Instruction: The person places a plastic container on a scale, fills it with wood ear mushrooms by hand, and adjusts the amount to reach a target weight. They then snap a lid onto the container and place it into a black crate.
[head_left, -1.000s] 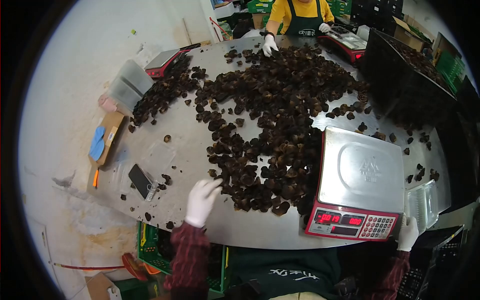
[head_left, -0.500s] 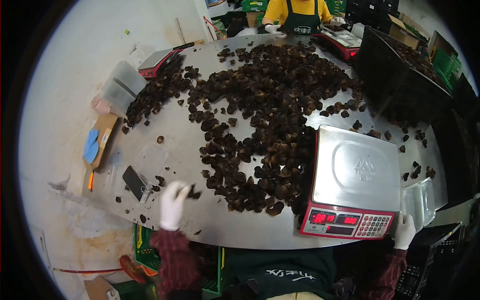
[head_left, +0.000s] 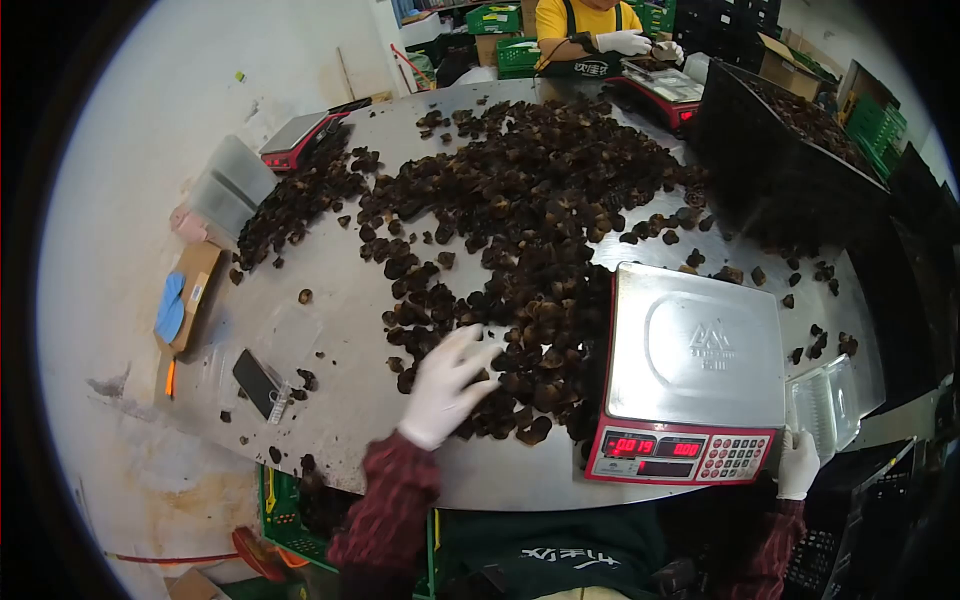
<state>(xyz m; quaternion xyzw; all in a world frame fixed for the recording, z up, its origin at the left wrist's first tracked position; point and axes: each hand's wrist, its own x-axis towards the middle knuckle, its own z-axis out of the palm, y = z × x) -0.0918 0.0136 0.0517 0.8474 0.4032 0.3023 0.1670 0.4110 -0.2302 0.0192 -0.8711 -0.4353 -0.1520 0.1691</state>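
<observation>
My left hand (head_left: 450, 388), in a white glove, reaches over the near left edge of a pile of dark brown, curled mushrooms (head_left: 530, 230). Its fingers are spread, with nothing visible between them. My right hand (head_left: 798, 466), also gloved, is closed on the near edge of a clear plastic clamshell box (head_left: 828, 405) with a ribbed inside. That box stands open beside the red scale (head_left: 690, 350). Nothing lies on the scale's metal plate, and its display glows red. Part of the right fingers is hidden behind the box and scale.
A phone (head_left: 258, 384) lies on the metal table (head_left: 330, 400) at left. Behind it are a cardboard box (head_left: 200, 290), clear tubs (head_left: 228, 190) and another scale (head_left: 297, 140). A large black bin (head_left: 780, 150) stands at right. Across the table, a person (head_left: 590, 45) works at a third scale.
My left hand has moved right and up from the open tabletop to the pile; the dark piece at its fingertips is gone from view. My right hand stays at the box. The view has shifted slightly.
</observation>
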